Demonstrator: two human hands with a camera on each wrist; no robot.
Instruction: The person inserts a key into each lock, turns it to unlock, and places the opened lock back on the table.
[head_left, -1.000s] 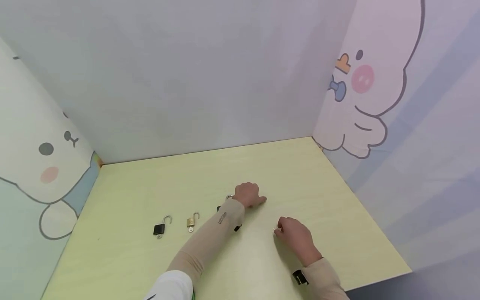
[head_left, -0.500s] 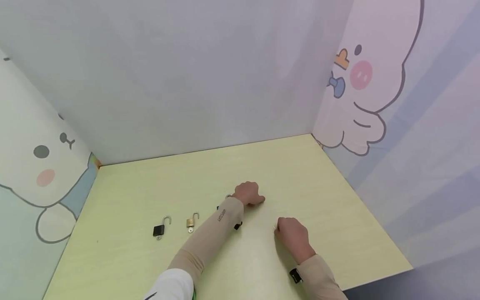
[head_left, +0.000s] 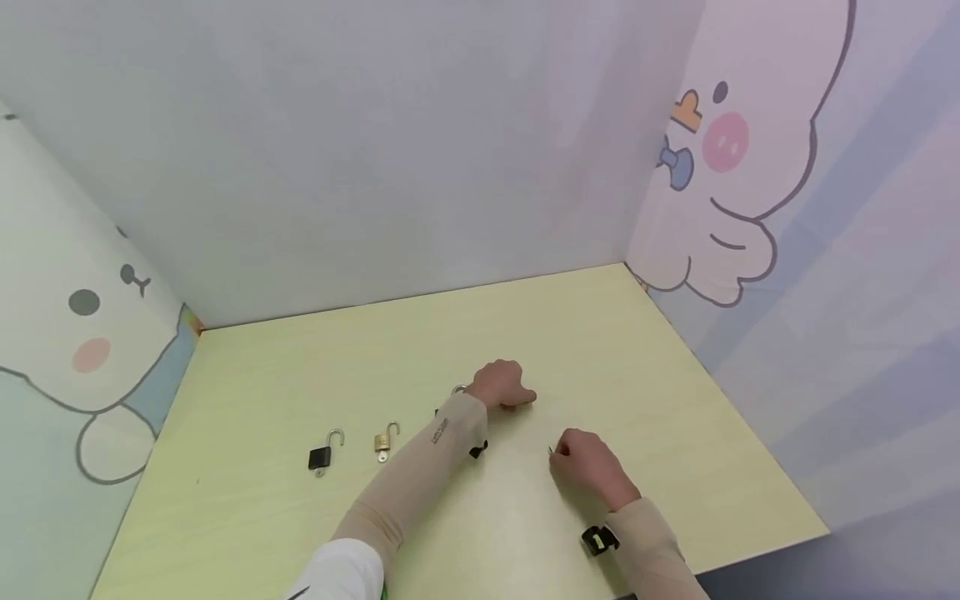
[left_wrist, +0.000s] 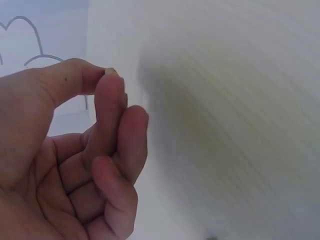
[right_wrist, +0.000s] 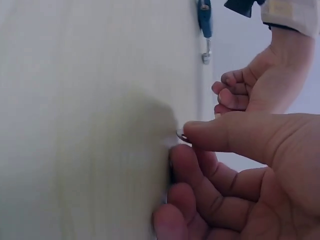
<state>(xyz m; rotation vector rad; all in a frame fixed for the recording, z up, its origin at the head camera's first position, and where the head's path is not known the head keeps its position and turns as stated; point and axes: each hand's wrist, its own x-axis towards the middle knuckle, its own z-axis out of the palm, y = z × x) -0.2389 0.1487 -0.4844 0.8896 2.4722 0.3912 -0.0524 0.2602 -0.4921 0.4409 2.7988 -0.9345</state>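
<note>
My left hand [head_left: 500, 385] is raised just above the table, right of a partly hidden padlock [head_left: 460, 389]. In the left wrist view its thumb and index fingertip meet. A tiny tan bit [left_wrist: 110, 71] shows there, too small to tell whether it is a nail or a held thing. Nearer to me, my right hand [head_left: 592, 467] pinches a thin metal piece with a hole [right_wrist: 183, 135], like a key's head, between thumb and index finger. A dark edge shows beside its curled fingers, and I cannot tell what it belongs to.
To the left lie a black padlock [head_left: 319, 457] and a brass padlock [head_left: 382, 442], shackles open, each with a key at its lower end. The left sleeve [head_left: 416, 467] covers part of the partly hidden padlock. Cartoon-printed curtains [head_left: 735, 167] enclose the pale wooden table [head_left: 300, 375].
Both hands stay nearly in place. The right hand has turned slightly, and the thin metal tip at its fingers shows darker than before. The view has shifted a little.
</note>
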